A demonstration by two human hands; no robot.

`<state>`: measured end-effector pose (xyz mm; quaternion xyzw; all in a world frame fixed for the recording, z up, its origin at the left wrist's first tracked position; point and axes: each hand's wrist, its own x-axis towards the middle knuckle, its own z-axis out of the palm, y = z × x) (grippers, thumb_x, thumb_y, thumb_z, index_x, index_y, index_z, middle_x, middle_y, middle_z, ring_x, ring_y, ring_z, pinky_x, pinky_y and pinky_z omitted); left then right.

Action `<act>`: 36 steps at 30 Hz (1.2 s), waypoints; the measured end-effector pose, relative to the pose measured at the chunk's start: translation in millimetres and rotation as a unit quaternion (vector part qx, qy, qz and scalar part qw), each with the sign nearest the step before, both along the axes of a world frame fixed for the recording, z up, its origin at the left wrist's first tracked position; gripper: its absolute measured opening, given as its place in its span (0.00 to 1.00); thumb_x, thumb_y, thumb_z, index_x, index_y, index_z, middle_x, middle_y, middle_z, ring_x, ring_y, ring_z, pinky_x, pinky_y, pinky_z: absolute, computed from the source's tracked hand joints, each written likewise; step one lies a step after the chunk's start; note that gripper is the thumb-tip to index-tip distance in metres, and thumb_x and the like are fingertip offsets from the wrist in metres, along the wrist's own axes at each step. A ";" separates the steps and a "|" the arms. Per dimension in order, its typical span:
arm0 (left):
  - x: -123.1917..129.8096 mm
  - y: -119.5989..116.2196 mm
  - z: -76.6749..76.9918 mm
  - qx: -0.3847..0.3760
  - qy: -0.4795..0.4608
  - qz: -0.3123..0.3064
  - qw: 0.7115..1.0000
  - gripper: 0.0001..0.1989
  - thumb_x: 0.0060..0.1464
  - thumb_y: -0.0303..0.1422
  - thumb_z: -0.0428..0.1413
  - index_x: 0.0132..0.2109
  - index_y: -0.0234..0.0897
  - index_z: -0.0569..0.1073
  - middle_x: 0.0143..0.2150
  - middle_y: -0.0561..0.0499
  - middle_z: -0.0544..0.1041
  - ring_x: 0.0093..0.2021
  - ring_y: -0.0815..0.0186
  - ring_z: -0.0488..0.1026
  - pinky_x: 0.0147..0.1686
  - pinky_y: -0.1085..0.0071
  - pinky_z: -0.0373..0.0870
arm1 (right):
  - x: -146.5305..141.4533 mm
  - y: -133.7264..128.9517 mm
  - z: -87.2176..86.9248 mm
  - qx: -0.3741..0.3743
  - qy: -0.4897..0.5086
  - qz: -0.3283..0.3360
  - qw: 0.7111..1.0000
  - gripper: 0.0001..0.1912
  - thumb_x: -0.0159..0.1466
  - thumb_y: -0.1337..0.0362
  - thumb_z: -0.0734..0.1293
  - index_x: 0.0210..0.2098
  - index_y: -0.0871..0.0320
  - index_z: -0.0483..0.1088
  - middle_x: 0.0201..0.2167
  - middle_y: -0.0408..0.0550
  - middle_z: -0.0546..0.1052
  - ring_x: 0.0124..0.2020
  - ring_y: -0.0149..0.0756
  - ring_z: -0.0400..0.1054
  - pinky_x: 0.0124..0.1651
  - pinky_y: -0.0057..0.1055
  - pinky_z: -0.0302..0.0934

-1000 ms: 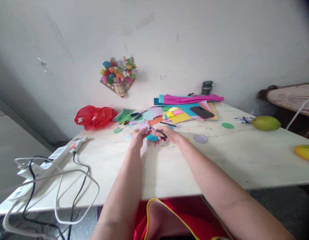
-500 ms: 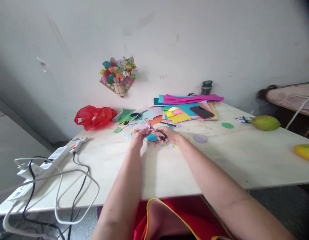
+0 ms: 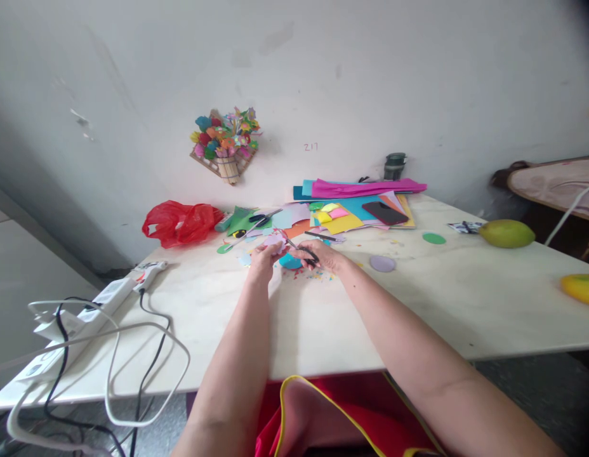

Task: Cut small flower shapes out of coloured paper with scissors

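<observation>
Lilac paper (image 3: 274, 240), its edge looking scalloped, is pinched in the left hand (image 3: 262, 260), with thumb and fingers closed on its near side. The right hand (image 3: 325, 252) curls its fingers around the black handles of a pair of scissors (image 3: 311, 256), whose blades point at the paper; how far apart the blades stand, I cannot tell. Both hands are over the middle of the table (image 3: 323, 330), towards the wall.

With the left fingertips so near the blades, a slip or a hurried squeeze could nick skin. The paper looks thin, so a loose pinch could let it fold between the blades, and a careless turn could take off part of the edge.

Just below lies a blue round piece (image 3: 289, 261) among tiny coloured scraps (image 3: 318, 277); a small offcut dropped there would be easy to lose. A dark pen (image 3: 322, 236) rests just beyond the right hand, where a knuckle might knock it rolling. Farther out are a second pair of scissors (image 3: 259, 220), a red plastic bag (image 3: 183, 223), a phone (image 3: 384, 214) on coloured sheets, and a lilac disc (image 3: 383, 264). To the left, a white cable (image 3: 186, 355) loops over the table edge, and a wide swing of the forearm could snag it
</observation>
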<state>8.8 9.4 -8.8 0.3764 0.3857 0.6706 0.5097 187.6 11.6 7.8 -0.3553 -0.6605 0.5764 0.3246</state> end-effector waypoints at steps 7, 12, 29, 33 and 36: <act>-2.8 3.9 -1.7 -0.003 -0.011 0.042 0.999 0.11 0.34 0.30 0.68 0.28 0.33 0.76 0.27 0.48 0.79 0.33 0.59 0.81 0.44 0.60 0.77 | 2.9 7.3 -5.3 -0.002 0.002 -0.010 1.000 0.22 0.58 0.49 0.74 0.26 0.60 0.66 0.16 0.41 0.72 0.13 0.23 0.61 0.12 0.19 0.44; -2.8 3.2 -2.1 0.001 -0.015 0.036 0.999 0.12 0.33 0.31 0.68 0.28 0.33 0.76 0.26 0.49 0.78 0.32 0.60 0.81 0.43 0.62 0.77 | 2.4 3.0 -0.5 0.002 -0.002 -0.008 1.000 0.21 0.58 0.51 0.75 0.27 0.60 0.67 0.15 0.40 0.71 0.13 0.22 0.61 0.12 0.19 0.46; 1.5 3.1 -2.9 0.003 -0.001 0.025 1.000 0.14 0.33 0.32 0.70 0.30 0.33 0.78 0.29 0.47 0.81 0.34 0.58 0.81 0.42 0.62 0.78 | 1.2 -2.4 5.7 0.007 -0.033 0.005 0.999 0.18 0.57 0.54 0.76 0.27 0.61 0.68 0.14 0.38 0.69 0.12 0.22 0.59 0.14 0.18 0.51; 1.3 3.5 -4.4 0.006 -0.002 0.010 1.000 0.16 0.31 0.33 0.72 0.31 0.32 0.79 0.29 0.47 0.81 0.32 0.60 0.81 0.40 0.64 0.78 | 0.6 -2.7 5.8 0.004 -0.027 -0.001 1.000 0.19 0.56 0.54 0.76 0.26 0.61 0.67 0.14 0.38 0.69 0.12 0.22 0.59 0.14 0.18 0.51; 0.9 3.5 -5.7 0.009 0.000 0.001 1.000 0.17 0.30 0.34 0.72 0.31 0.32 0.79 0.29 0.47 0.81 0.32 0.61 0.80 0.39 0.65 0.79 | 0.2 -4.0 6.5 0.006 -0.020 -0.006 1.000 0.19 0.56 0.55 0.77 0.25 0.60 0.66 0.14 0.38 0.69 0.12 0.22 0.59 0.13 0.18 0.50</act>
